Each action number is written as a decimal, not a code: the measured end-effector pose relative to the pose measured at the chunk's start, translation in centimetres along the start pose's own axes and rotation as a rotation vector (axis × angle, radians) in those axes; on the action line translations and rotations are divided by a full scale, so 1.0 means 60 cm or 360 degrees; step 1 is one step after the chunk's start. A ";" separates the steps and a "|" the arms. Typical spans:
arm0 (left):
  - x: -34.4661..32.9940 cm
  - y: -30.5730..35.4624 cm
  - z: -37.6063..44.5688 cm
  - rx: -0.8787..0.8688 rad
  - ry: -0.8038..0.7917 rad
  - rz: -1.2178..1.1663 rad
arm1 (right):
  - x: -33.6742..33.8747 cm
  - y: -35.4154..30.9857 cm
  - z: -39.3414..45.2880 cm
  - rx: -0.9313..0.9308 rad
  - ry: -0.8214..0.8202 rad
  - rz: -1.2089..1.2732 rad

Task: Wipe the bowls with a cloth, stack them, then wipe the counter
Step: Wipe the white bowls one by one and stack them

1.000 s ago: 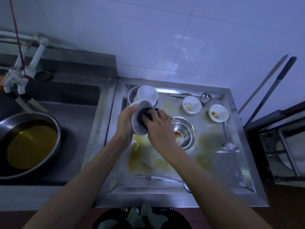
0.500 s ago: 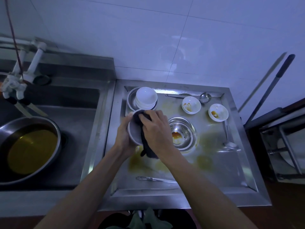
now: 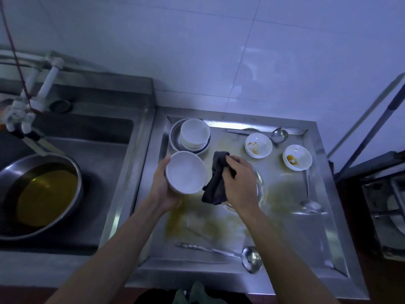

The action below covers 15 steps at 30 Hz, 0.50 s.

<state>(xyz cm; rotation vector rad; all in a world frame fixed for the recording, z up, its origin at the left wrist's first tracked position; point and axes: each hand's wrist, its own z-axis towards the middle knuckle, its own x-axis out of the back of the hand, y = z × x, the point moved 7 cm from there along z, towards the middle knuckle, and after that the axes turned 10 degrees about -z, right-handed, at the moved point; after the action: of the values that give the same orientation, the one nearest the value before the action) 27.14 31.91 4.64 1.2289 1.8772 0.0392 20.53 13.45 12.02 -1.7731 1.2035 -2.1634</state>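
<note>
The left hand (image 3: pixel 161 187) cups the clean white bowl (image 3: pixel 185 172) upright for stacking, while the right hand (image 3: pixel 240 183) grip pinches the dark cloth (image 3: pixel 215 181) clear beside it.

Your left hand (image 3: pixel 161 187) holds a white bowl (image 3: pixel 185 173) above the steel counter (image 3: pixel 291 233), its inside facing up at you, while your right hand (image 3: pixel 240 183) grips a dark cloth (image 3: pixel 215 183) just beside the bowl's rim. Behind the bowl, a stack of white bowls (image 3: pixel 194 133) sits in a metal dish (image 3: pixel 175 139). To the right, two stained bowls (image 3: pixel 258 145) stand apart on the counter, which is smeared with yellow-brown residue.
</note>
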 end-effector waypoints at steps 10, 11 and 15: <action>-0.040 0.026 0.105 -0.0214 0.0288 0.0422 | 0.019 0.075 0.070 0.0015 0.0039 0.0104; -0.049 0.035 0.119 -0.0278 0.0334 0.0504 | 0.021 0.080 0.076 0.0029 0.0063 0.0114; -0.090 0.080 0.177 -0.0559 0.0397 0.0760 | 0.029 0.096 0.100 0.0072 0.0141 0.0151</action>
<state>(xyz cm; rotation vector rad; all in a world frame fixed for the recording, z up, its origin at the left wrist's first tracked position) 38.49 26.00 3.63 1.4371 1.6428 0.7770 22.92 5.57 9.89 -1.5851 1.2205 -2.2176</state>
